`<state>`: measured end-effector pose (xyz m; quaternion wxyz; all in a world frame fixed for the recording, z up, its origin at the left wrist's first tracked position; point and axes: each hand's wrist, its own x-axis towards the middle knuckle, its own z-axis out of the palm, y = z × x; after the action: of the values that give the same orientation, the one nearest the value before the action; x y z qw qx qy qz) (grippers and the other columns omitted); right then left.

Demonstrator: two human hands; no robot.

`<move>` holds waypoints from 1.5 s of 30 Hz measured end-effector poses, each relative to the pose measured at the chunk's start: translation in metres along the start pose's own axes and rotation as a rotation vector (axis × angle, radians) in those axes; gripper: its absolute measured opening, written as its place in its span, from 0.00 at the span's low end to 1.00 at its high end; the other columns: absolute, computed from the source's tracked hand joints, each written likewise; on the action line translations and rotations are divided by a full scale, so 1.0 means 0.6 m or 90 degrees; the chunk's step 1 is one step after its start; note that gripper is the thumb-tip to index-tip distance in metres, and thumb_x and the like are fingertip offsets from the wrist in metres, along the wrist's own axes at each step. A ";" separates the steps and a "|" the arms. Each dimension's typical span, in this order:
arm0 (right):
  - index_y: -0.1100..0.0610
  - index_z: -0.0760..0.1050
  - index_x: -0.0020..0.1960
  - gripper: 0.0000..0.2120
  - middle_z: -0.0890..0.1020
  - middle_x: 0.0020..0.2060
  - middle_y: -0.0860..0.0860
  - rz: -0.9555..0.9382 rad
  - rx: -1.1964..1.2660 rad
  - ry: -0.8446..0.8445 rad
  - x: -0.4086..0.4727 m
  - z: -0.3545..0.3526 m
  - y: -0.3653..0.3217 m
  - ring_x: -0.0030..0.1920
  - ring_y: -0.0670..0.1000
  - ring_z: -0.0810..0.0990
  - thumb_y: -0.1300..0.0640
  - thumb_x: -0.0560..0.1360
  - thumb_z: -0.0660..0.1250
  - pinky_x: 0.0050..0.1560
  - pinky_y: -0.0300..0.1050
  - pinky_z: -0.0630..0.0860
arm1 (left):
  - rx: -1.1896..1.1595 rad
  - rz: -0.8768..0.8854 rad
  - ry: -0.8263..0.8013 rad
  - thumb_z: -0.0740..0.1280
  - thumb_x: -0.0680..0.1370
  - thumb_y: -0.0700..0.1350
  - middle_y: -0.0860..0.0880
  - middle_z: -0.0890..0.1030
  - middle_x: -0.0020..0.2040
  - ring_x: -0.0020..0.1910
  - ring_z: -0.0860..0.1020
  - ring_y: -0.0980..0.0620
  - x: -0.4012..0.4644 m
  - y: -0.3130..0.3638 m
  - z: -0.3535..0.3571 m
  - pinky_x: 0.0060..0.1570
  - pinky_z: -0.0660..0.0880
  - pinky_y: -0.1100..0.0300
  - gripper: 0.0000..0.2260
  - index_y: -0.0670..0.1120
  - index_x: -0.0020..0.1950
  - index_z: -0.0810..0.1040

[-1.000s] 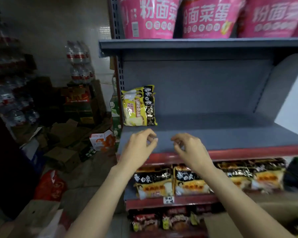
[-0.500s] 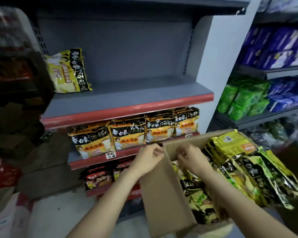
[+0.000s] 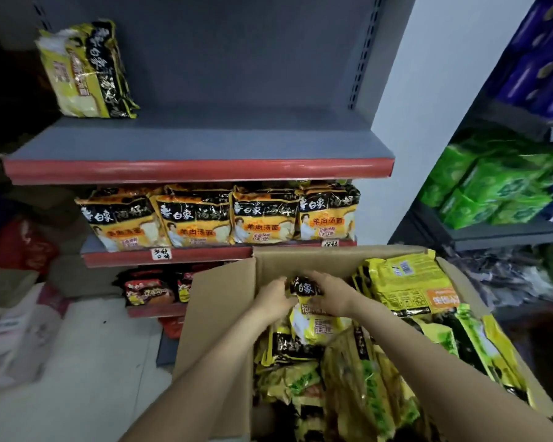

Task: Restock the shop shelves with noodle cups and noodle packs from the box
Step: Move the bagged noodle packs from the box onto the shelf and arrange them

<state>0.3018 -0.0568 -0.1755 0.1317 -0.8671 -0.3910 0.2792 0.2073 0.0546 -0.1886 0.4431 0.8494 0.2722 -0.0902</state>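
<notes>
While both hands are down in the cardboard box [image 3: 224, 314], I log the grip first. Left hand [image 3: 276, 299] and right hand [image 3: 331, 296] each have fingers curled onto the top edge of one yellow-and-black noodle pack [image 3: 307, 309], left on its left side, right on its right. The pack stands roughly upright at the far end of the box, dark header strip showing between the two hands, yellow body below them.

More noodle packs [image 3: 348, 378] fill the box around it, heaped loosely and overlapping. One yellow pack [image 3: 409, 283] lies flat, back side up, against the far right corner of the box. The near left flap of the box stands open toward the floor.

Shelf unit directly beyond the box. Upper grey shelf [image 3: 205, 145] with red front edge carries one stack of packs [image 3: 87, 71] at its far left, standing on edge and leaning; I note the rest of that board as bare grey metal. Next shelf down holds a row of orange-and-black packs [image 3: 217, 215], four across, faces forward, touching side to side. Lowest visible shelf holds dark red packs [image 3: 149, 291], partly hidden behind the box flap.

Right of the white end panel, a second rack holds green packets [image 3: 498, 186] and blue ones [image 3: 543, 65] above; print too blurred to read.
</notes>
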 end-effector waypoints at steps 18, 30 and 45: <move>0.56 0.70 0.66 0.19 0.80 0.56 0.54 0.004 0.036 0.209 -0.053 -0.095 0.047 0.57 0.54 0.78 0.62 0.76 0.63 0.53 0.41 0.71 | -0.076 0.149 0.283 0.63 0.78 0.37 0.48 0.82 0.45 0.40 0.77 0.56 -0.019 0.098 -0.006 0.38 0.69 0.70 0.09 0.44 0.54 0.81; 0.57 0.67 0.69 0.24 0.74 0.66 0.55 0.053 0.005 0.152 -0.090 -0.163 0.159 0.64 0.55 0.73 0.55 0.75 0.67 0.61 0.45 0.68 | 0.027 0.225 0.328 0.65 0.78 0.38 0.50 0.81 0.48 0.38 0.74 0.61 -0.025 0.169 -0.007 0.34 0.68 0.79 0.08 0.45 0.53 0.82; 0.51 0.71 0.62 0.31 0.76 0.55 0.52 -0.005 -0.260 0.102 -0.042 -0.139 0.181 0.57 0.55 0.76 0.35 0.66 0.68 0.60 0.55 0.73 | 0.024 0.106 0.411 0.66 0.77 0.43 0.56 0.82 0.43 0.38 0.78 0.61 -0.054 0.157 0.039 0.36 0.74 0.67 0.07 0.49 0.52 0.82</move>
<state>0.4032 -0.1481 -0.1470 -0.0148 -0.8937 -0.4309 0.1244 0.2337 -0.0198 -0.1232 0.3242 0.8612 0.3269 0.2153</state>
